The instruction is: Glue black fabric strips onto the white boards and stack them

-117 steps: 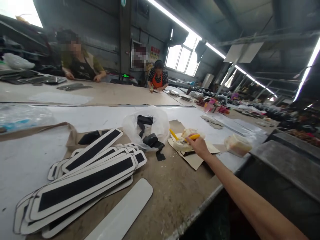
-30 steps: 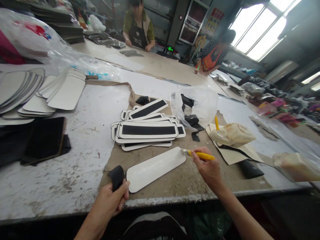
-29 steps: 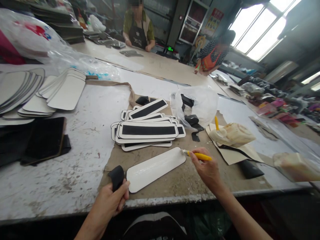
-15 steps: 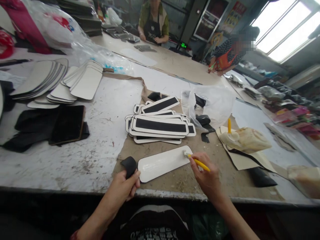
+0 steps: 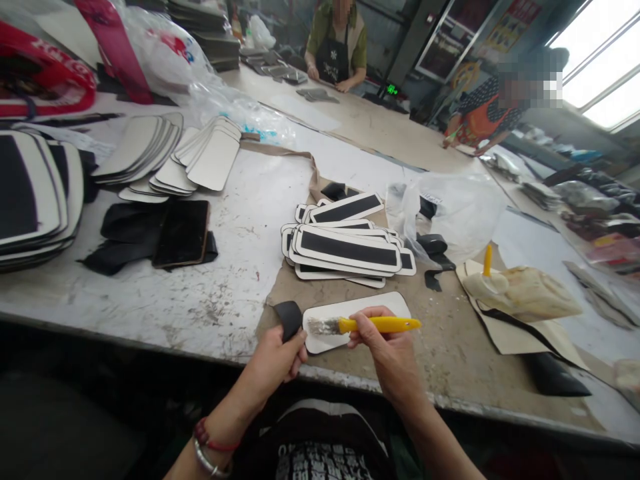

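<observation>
My right hand (image 5: 387, 350) is closed on a yellow-handled brush (image 5: 370, 325), whose bristles rest on the left end of a white rounded panel (image 5: 373, 310) lying on brown paper near the table's front edge. My left hand (image 5: 277, 357) is closed on a black strip (image 5: 289, 317) just left of that panel. Behind the panel lies a stack of white panels with black strips (image 5: 347, 248).
A glue bag with a second yellow brush (image 5: 520, 300) sits to the right on paper. A clear plastic bag of black pieces (image 5: 450, 217) lies behind. White panels (image 5: 200, 157) and black material (image 5: 165, 233) are piled at left. Two people work across the far table.
The brush has swept from the panel's right end to its left end. My left hand keeps hold of the black strip. The view has tilted down and nearer the table edge.
</observation>
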Tool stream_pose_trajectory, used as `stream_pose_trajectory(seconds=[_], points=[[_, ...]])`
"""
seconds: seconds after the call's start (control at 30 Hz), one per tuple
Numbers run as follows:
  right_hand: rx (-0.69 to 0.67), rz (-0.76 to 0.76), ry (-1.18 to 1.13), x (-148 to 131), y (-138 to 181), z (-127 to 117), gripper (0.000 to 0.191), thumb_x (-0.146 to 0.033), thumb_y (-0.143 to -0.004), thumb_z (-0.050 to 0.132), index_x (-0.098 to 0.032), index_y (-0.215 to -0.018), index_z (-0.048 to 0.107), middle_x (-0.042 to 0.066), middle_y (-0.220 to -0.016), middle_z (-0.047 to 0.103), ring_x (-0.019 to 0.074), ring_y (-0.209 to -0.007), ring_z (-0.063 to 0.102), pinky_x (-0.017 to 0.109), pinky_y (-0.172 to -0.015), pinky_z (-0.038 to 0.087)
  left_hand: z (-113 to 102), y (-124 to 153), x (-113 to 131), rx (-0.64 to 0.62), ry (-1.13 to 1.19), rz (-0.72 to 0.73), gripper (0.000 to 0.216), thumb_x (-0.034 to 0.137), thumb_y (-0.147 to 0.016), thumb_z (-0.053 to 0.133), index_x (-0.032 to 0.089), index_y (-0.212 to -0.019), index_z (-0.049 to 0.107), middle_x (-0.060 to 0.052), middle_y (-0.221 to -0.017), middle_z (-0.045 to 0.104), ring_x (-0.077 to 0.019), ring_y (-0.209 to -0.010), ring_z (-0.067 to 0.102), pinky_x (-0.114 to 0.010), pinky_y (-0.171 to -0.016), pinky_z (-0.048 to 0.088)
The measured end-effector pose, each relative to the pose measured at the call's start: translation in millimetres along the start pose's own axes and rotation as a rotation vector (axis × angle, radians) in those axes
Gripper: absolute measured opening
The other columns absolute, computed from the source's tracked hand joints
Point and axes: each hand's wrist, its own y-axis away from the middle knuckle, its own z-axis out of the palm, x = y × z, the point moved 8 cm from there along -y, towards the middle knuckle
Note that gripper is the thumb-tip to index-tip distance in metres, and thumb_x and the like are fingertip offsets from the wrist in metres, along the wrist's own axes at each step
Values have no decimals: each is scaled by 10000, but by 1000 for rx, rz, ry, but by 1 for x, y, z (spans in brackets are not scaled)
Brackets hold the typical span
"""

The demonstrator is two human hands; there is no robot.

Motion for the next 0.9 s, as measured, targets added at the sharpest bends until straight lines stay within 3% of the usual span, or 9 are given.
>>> stream_pose_trajectory(seconds=[0.1, 0.23, 0.47, 0.6, 0.77, 0.9], points=[[2, 13, 30, 5, -1, -2, 293, -491, -795, 651, -206, -779, 585, -8, -586, 618, 172, -535, 614, 298, -577, 514, 0, -1, 0, 0, 7, 0, 439, 596, -665, 586, 188, -528, 499, 31, -346, 405, -76, -314, 315, -204, -351, 220], [69, -31, 149, 7, -2, -26, 279, -485, -802, 649, -212, -799, 593, 0, -609, 618, 183, -558, 616, 301, -571, 501, 0, -3, -1, 3, 9, 9, 427, 583, -658, 582, 190, -516, 495, 34, -330, 394, -70, -298, 298, -203, -343, 202], [264, -97, 408, 10, -17, -109, 332, -539, -799, 628, -210, -831, 598, 10, -579, 630, 208, -566, 621, 322, -571, 471, -1, -2, -1, 32, -4, 28, 439, 592, -648, 609, 187, -520, 500, 22, -336, 424, -75, -310, 317, -202, -345, 230], [349, -144, 560, 4, -24, -144, 366, -573, -798, 601, -207, -789, 606, 13, -601, 635, 202, -541, 627, 326, -569, 470, 0, -1, 1, 38, -21, 43, 439, 589, -640, 622, 184, -524, 497, 18, -338, 431, -76, -309, 331, -199, -340, 234], [388, -177, 564, -7, -19, -155, 350, -549, -802, 597, -199, -814, 610, 29, -659, 646, 201, -550, 638, 322, -554, 478, -1, 0, 8, 77, -11, 57, 409, 561, -615, 660, 188, -620, 492, 38, -397, 459, -71, -320, 313, -192, -328, 203], [426, -191, 552, -25, -8, -152, 348, -544, -804, 595, -200, -845, 626, 22, -596, 622, 198, -544, 614, 313, -535, 457, -16, 4, 16, 187, -19, 96, 412, 535, -645, 685, 192, -780, 501, 54, -452, 499, -77, -337, 322, -192, -339, 220]])
